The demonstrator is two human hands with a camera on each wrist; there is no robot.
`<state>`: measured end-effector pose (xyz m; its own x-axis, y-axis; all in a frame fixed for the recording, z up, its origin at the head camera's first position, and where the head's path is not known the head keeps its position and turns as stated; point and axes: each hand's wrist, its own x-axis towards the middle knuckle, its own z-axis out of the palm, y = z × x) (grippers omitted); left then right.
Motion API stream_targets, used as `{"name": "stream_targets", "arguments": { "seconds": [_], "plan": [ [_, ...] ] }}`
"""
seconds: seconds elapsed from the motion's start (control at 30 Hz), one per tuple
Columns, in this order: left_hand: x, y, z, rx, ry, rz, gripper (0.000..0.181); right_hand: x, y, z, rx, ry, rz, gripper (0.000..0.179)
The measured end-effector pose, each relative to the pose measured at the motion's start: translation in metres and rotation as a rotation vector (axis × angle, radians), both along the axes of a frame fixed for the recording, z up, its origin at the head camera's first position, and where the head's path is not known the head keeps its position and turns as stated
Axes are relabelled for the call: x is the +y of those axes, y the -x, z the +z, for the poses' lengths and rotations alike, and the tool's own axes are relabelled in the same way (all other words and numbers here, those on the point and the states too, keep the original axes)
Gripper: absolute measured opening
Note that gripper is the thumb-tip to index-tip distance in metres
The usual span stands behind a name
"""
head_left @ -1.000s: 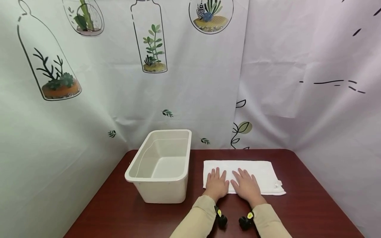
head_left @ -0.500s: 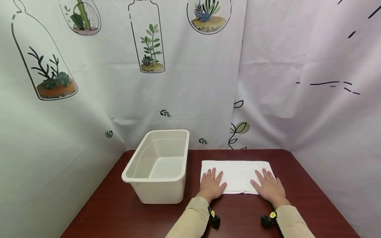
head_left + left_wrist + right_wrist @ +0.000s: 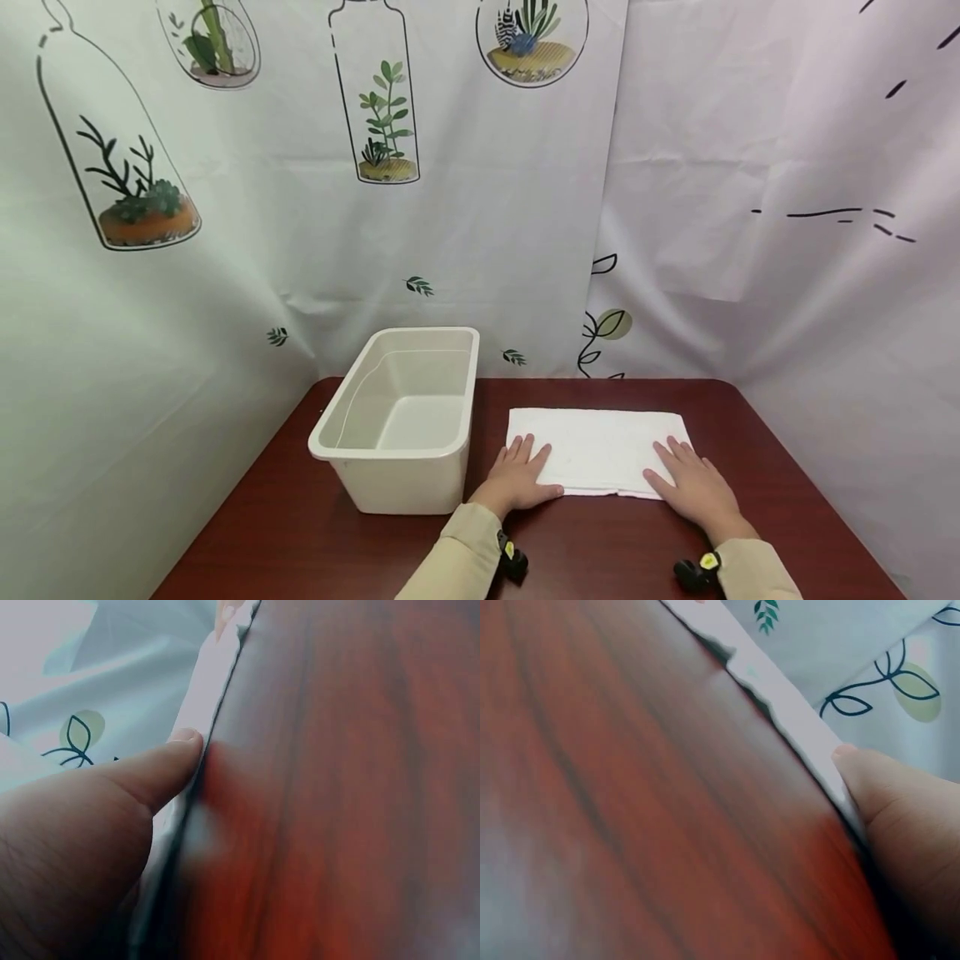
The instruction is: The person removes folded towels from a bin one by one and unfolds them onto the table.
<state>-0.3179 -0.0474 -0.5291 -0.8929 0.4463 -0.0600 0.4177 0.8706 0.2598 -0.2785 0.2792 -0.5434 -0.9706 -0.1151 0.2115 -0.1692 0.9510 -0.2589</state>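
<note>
A folded white towel (image 3: 600,450) lies flat on the dark red table, right of the middle in the head view. On its near left corner rests my left hand (image 3: 517,477), fingers spread and straight, the thumb along the near edge. My right hand (image 3: 693,483) lies on the near right corner in much the same way, its fingers apart. In the left wrist view the left thumb (image 3: 161,769) touches the towel's edge. The right wrist view has the right thumb (image 3: 885,787) at that edge too; the other fingers are mostly out of sight there.
An off-white plastic tub (image 3: 393,454) stands on the table (image 3: 300,533) left of the towel, with nothing seen inside. Behind the table hangs a pale curtain (image 3: 487,233) printed with plants in jars. Each wrist carries a small black camera.
Both hands were close together on the towel's middle. They have slid apart, left hand to the left and right hand to the right, and a little nearer the body.
</note>
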Motion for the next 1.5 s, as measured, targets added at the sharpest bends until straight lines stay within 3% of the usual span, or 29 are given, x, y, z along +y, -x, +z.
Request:
{"name": "stream_targets", "arguments": {
  "seconds": [0.17,0.43,0.73,1.0,1.17,1.5],
  "plan": [
    [-0.008,-0.018,0.013,-0.001,0.003,-0.027,0.075,0.003,-0.008,0.001,0.016,0.005,0.039,0.079],
    [-0.017,-0.028,0.008,0.03,-0.02,-0.055,0.067,0.01,-0.023,0.001,0.055,0.025,0.099,0.075],
    [-0.021,-0.049,0.018,0.024,0.034,-0.053,0.066,0.015,-0.037,-0.004,0.112,0.069,0.167,0.08],
    [-0.022,-0.064,0.018,0.036,0.039,-0.067,0.066,0.02,-0.05,-0.01,0.167,0.104,0.176,0.075],
    [-0.024,-0.071,0.017,0.044,0.062,-0.069,0.065,0.022,-0.055,-0.011,0.125,0.149,0.167,0.068],
    [-0.021,-0.07,0.022,0.066,0.096,-0.068,0.056,0.024,-0.06,-0.01,0.233,0.23,0.222,0.051]
  ]
}}
